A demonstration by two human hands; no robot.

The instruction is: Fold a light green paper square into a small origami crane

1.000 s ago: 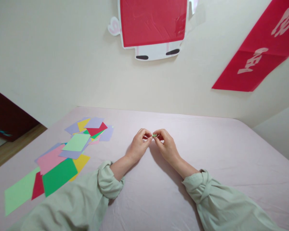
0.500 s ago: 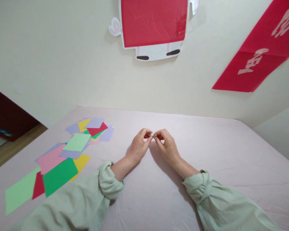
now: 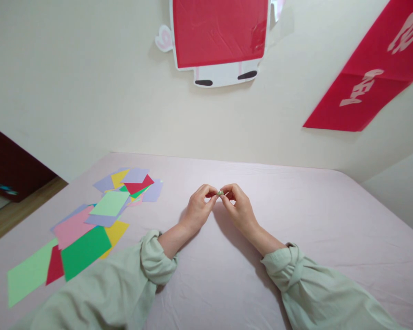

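A small green folded piece of paper (image 3: 220, 193) is pinched between my two hands, just above the middle of the table. My left hand (image 3: 200, 207) grips its left side with thumb and forefinger. From the other side, my right hand (image 3: 240, 210) holds it with thumb and fingertips. The fingers hide much of the piece, so its exact shape is too small to make out.
Many coloured paper sheets, among them a green sheet (image 3: 86, 252), a pink sheet (image 3: 74, 228) and a light green sheet (image 3: 110, 203), lie overlapping on the left of the cloth-covered table (image 3: 316, 220). Behind the table rises a wall (image 3: 124, 101) with red decorations (image 3: 220, 34).
The green folded paper has turned slightly between my fingertips. Both hands stay in nearly the same place, and the sheets have not moved.
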